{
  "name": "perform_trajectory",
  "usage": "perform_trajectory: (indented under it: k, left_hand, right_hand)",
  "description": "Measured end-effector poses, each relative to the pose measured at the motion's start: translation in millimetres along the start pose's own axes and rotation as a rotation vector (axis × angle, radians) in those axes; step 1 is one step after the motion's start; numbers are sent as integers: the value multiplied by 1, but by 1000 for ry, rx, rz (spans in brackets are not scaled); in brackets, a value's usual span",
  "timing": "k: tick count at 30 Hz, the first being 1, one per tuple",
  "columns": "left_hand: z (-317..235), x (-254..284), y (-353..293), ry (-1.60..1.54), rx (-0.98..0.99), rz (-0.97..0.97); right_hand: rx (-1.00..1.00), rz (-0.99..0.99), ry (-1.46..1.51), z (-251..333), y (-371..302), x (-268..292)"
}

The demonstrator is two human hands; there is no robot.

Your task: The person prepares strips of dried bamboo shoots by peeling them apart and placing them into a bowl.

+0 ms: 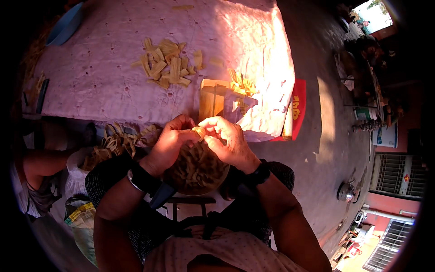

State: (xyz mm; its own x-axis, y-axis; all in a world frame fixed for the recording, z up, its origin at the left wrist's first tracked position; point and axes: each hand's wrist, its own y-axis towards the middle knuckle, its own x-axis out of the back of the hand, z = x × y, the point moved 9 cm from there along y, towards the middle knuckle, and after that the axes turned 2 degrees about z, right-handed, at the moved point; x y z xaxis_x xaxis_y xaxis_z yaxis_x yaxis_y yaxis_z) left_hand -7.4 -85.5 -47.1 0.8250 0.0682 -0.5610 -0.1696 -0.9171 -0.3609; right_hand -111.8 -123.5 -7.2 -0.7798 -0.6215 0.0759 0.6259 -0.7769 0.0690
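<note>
A small rolled, pale yellow strip [198, 132] is pinched between the fingertips of both my hands, above the near edge of the table. My left hand [168, 144] grips it from the left, fingers curled. From the other side, the thumb and fingers of my right hand [230, 141] close on it. Beneath my hands, by my lap, a round container [195, 192] holds many similar curled pieces [199, 168]. Just beyond my fingers lies a light wooden block [211, 99] on the table. What the strip is made of I cannot tell.
The table has a pink quilted cover [108, 86]. Flat yellow strips [174, 68] lie piled on it, with more strips [242, 84] at right. A blue basin [65, 25] stands far left. Long strips [120, 143] fill a bag at left, near another person's leg [47, 164].
</note>
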Motion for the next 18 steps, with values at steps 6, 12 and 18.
perform_trajectory:
  k: [6, 12, 18]
  left_hand:
    - [-5, 0, -7, 86, -130, -22]
    - [-4, -6, -5, -60, -108, 30]
    - [15, -13, -7, -69, -2, 136]
  right_hand:
    - [-51, -30, -327, 10, -6, -5]
    - [-9, -79, -224, 6, -7, 3]
    - [-89, -42, -201, -13, -7, 11]
